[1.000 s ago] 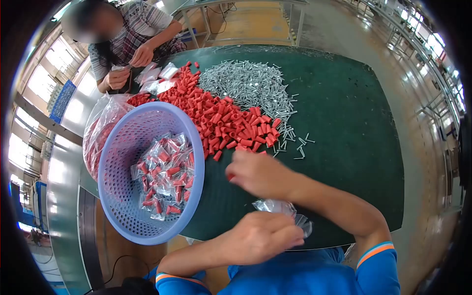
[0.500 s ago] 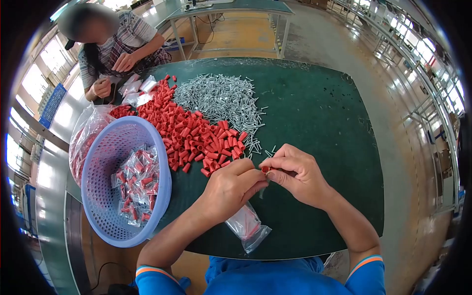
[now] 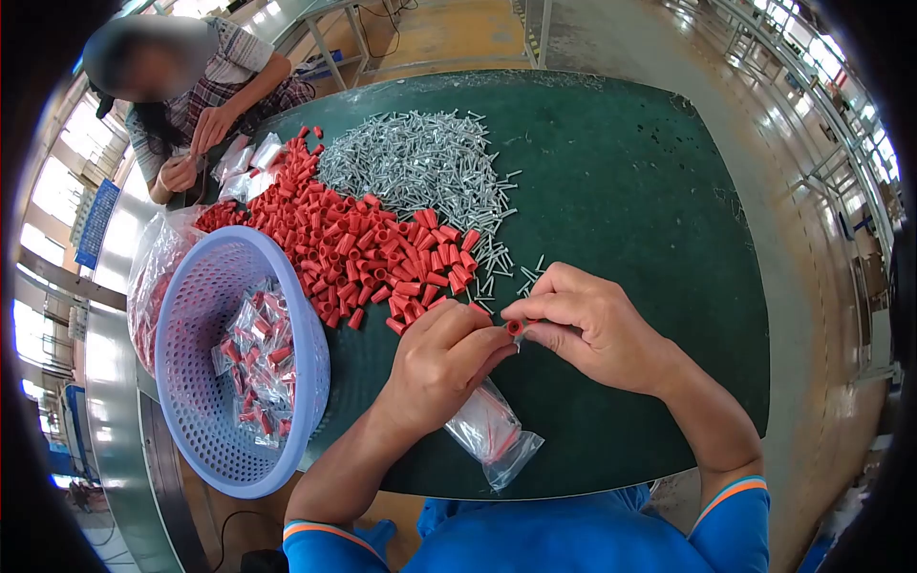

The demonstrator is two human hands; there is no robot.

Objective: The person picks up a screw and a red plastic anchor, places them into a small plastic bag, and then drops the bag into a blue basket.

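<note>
My left hand (image 3: 444, 368) is closed, its thumb and fingers pinched together; what lies inside them is mostly hidden. A hollow red tapered plastic cap (image 3: 515, 328) shows at the fingertips, where both hands meet. From the other side my right hand (image 3: 602, 329) pinches it between thumb and forefinger. Just below the cap pokes a small shiny bit, too small to name. Under my left wrist lies a clear plastic bag (image 3: 489, 430) with red lines on it. Beyond my hands spread a heap of red caps (image 3: 353, 244) and a heap of silver screws (image 3: 420, 167).
On the left stands a lilac perforated basket (image 3: 320, 353) holding several clear packets with red caps. A large clear bag (image 3: 153, 296) sits behind it. Across the green table (image 3: 630, 210), a co-worker (image 3: 215, 124) handles something small beside white packets (image 3: 253, 162). A few loose screws (image 3: 530, 277) lie near my right hand.
The camera view has shifted, so the table sits higher. My hands stay together, with the cap turned slightly between them. The co-worker's hands have come closer together.
</note>
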